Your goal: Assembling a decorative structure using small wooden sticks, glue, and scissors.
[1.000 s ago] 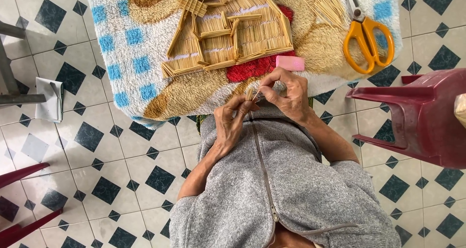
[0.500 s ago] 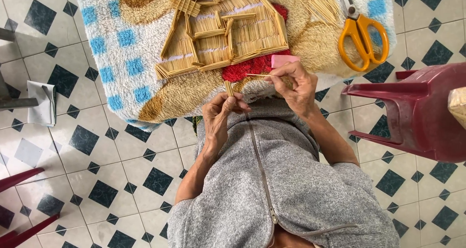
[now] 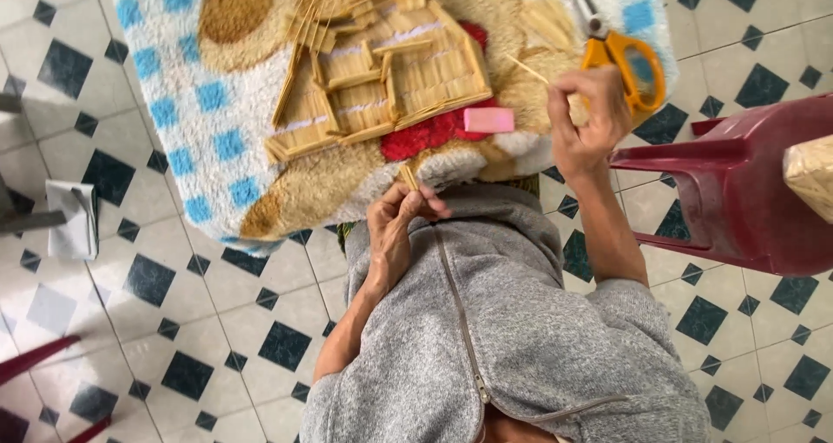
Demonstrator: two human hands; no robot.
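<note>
Above lap: left hand [image 3: 395, 226] pinches stick bundle [image 3: 409, 177]; right hand [image 3: 586, 118] grips thin stick [image 3: 528, 69].

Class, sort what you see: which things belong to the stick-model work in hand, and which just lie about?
In use: left hand, small sticks, right hand, thin stick, stick house.
Lying about: scissors, pink block, red chair, blanket.
</note>
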